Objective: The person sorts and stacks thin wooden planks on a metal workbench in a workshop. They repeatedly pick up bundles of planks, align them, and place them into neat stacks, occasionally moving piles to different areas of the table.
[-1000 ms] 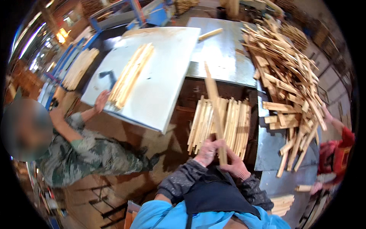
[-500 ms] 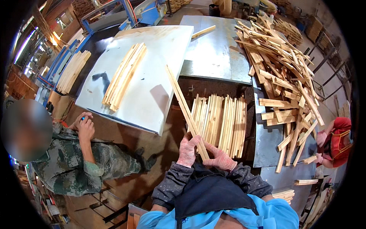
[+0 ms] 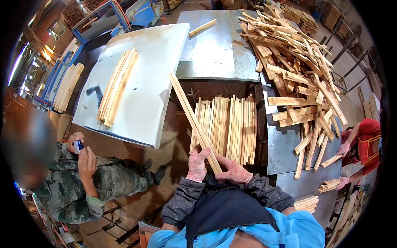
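A long pale wooden strip (image 3: 191, 118) slants from my body up toward the far left. A lengthwise line shows on it; I cannot tell whether it is one piece or two pressed together. My left hand (image 3: 197, 165), in a pinkish work glove, is closed on its left side near the close end. From the right, my gloved right hand (image 3: 235, 170) grips the same end, its thumb toward the wood. Beyond my hands lies a row of wooden strips (image 3: 231, 130), set side by side in a dark recess; the held strip crosses above their left edge.
A white-topped table (image 3: 153, 78) at left carries a strip bundle (image 3: 118, 87). A loose pile of boards (image 3: 297, 74) covers the right metal table (image 3: 281, 155). A co-worker in camouflage (image 3: 74, 182) stands left; another in red (image 3: 368, 142) handles wood at right.
The whole view has shifted slightly. My hands keep hold of the strip. The left co-worker's blue object shows more clearly, and the right co-worker's hands have moved apart, each now at wood pieces.
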Motion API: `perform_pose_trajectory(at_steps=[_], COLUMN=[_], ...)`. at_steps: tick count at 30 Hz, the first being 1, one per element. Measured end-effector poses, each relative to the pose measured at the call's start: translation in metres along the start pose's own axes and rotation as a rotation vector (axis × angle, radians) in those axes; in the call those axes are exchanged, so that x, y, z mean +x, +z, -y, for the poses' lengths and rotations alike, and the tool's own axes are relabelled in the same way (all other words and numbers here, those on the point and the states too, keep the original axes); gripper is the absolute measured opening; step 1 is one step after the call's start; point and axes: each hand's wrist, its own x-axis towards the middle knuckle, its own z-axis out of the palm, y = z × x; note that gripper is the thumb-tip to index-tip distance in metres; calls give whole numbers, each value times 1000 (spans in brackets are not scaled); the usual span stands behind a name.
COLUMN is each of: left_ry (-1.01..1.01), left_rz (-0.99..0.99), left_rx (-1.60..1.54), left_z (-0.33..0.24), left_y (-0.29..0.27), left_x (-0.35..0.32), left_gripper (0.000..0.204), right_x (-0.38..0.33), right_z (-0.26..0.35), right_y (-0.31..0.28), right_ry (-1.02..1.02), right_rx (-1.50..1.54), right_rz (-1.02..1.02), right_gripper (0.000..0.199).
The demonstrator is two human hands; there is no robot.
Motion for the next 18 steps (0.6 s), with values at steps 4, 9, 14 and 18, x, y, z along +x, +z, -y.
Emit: perform_pose_trajectory(at_steps=[4,9,14,18], left_ry=[-19,112,20,-9], left_rz=[9,-47,-30,-79], left_rx=[-6,144,75,-17], left_z=[6,29,19,22], left_y=[12,-12,11,4], left_x=[0,-3,-8,-22], left_gripper=[40,37,38,39], right_x=[1,-9,-12,-18], right_z=[-18,3,-15,-7], right_y=[-10,3,6,13], right_ry=[-169,5,17,94], right_rx=[-91,127,268,290], right_rz=[-24,17,9,55], right_gripper=[101,95,100,107])
